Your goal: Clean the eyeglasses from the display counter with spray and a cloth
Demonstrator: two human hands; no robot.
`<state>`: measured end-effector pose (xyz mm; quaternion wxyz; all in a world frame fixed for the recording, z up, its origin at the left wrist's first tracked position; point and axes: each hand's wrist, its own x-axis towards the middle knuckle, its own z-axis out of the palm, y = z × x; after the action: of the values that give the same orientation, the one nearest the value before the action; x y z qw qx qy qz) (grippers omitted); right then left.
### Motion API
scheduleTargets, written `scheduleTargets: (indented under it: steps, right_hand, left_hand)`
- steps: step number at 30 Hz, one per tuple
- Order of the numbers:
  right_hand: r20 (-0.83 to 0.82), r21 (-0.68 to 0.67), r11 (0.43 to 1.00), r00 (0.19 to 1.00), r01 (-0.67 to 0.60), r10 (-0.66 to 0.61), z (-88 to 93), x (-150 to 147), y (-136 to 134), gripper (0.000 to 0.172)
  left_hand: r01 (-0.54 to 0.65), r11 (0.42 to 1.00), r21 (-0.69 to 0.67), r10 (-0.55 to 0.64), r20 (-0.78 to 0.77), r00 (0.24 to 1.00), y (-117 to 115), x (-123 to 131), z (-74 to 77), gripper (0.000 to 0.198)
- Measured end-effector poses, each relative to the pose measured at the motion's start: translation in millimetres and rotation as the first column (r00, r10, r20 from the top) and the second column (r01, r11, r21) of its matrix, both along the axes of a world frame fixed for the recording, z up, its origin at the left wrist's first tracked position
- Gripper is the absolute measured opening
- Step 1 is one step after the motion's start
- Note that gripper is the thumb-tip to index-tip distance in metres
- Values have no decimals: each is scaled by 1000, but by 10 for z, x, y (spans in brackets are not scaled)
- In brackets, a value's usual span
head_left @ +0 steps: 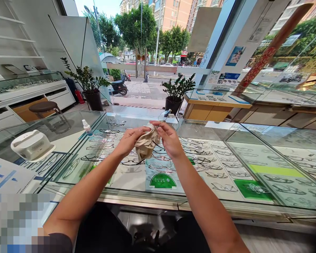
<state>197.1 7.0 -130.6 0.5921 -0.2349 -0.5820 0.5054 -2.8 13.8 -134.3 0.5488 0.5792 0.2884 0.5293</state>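
In the head view, my left hand (131, 140) is closed on a crumpled beige cloth (145, 148) above the glass counter. My right hand (170, 140) pinches a thin-framed pair of eyeglasses (169, 112) beside the cloth, and its fingertips meet the cloth's edge. The lenses stick up past the right fingers, with a small white tag on them. Part of the frame is hidden by the fingers and the cloth. Beneath both hands, rows of eyeglasses (158, 167) show at the glass display counter (121, 195).
A small spray bottle (86, 128) stands on the counter to the left. Farther left sits a white device (31, 146). A green semicircular sign (163, 180) lies below my hands. Two potted plants (90, 84) stand beyond the counter, near a brown stool (44, 107).
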Motion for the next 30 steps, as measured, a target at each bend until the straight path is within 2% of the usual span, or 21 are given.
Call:
scheduleTargets:
  steps: [4, 10, 14, 17, 21, 26, 30]
  right_hand:
    - [28, -26, 996, 996, -83, 84, -15, -35, -23, 31]
    - [77, -3, 995, 992, -100, 100, -34, -92, -47, 33]
    - [98, -3, 994, 989, -110, 109, -24, -97, -51, 38]
    - [88, -21, 994, 990, -112, 113, -18, -96, -55, 39]
    - [36, -60, 987, 988, -148, 151, -20, -105, -60, 34]
    - [-38, -67, 992, 994, -107, 105, -26, -122, -52, 31]
    - [47, -10, 995, 994, -102, 103, -43, -126, -51, 28]
  left_hand:
    - [28, 999, -36, -25, 76, 997, -35, 41, 37, 43]
    - [93, 993, -77, -83, 131, 988, -71, 95, 51, 49]
    - [161, 978, -132, -159, 23, 987, -66, 81, 13, 57]
    - [172, 977, -126, -182, -75, 980, -65, 58, -11, 55]
    - [239, 966, -101, -247, -79, 966, -88, 72, -27, 55]
    - [124, 992, -37, -125, -19, 992, -158, 186, -45, 56]
    - [29, 999, 29, -29, -2, 1000, -195, 247, -67, 60]
